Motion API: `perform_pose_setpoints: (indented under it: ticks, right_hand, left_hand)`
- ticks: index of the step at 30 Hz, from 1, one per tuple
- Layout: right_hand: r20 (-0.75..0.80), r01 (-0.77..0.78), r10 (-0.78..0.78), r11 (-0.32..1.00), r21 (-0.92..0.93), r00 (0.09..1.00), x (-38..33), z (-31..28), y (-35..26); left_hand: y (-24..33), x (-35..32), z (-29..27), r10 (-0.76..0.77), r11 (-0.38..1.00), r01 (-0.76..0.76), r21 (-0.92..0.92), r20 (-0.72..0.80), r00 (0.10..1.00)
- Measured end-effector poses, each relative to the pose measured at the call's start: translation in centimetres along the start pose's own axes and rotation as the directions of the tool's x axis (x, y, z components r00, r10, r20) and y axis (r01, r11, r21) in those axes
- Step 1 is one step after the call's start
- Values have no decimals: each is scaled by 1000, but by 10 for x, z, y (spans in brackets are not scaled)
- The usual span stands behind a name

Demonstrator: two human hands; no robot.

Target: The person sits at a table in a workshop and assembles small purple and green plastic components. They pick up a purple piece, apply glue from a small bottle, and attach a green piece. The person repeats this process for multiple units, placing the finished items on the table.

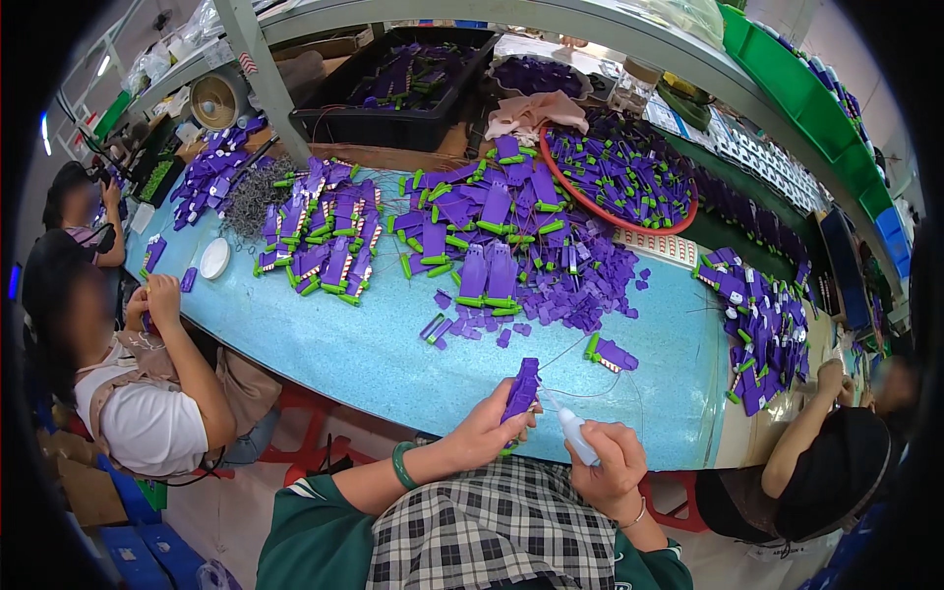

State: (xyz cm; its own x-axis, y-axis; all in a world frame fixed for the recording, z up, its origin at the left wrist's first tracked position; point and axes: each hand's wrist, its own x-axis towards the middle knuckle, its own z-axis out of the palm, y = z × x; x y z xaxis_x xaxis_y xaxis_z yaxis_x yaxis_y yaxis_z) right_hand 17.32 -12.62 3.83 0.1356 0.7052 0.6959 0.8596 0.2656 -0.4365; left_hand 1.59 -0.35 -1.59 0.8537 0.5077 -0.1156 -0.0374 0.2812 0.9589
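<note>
My left hand (484, 433) is closed around a purple plastic part (522, 388), held upright above the front edge of the table. In my right hand (612, 470) is a small white squeeze bottle (577, 437), tilted so that its thin tip points toward the purple part. Whether the tip touches the part I cannot tell. Just beyond my hands, a purple piece with a green end (614, 355) and thin wires lies on the blue table (393, 364). Farther back are a heap of small purple pieces (580, 285) and a pile of purple-and-green parts (492, 211).
A red-rimmed basket (678, 228) and a black bin (369, 128) of similar parts stand at the back. More parts lie left (320, 231) and right (767, 334). A white dish (214, 258) is near co-workers at left; another person (816, 462) works at right. A shelf beam (590, 29) crosses above.
</note>
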Motion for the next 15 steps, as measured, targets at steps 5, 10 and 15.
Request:
perform_pose_setpoints:
  ticks: [5, 10, 15]
  right_hand:
    - [26, 21, -21, 1000, -3, 999, 1, 0, -1]
    - [34, 14, -12, 999, -39, 999, -2, 0, 0]
    - [59, 20, -20, 1000, -1, 998, -2, -1, 0]
  left_hand:
    - [6, 1, 4, 14, 986, -13, 168, -4, 1000]
    - [5, 0, 7, 94, 948, -80, 309, -30, 995]
    - [4, -1, 6, 135, 926, -119, 360, -19, 991]
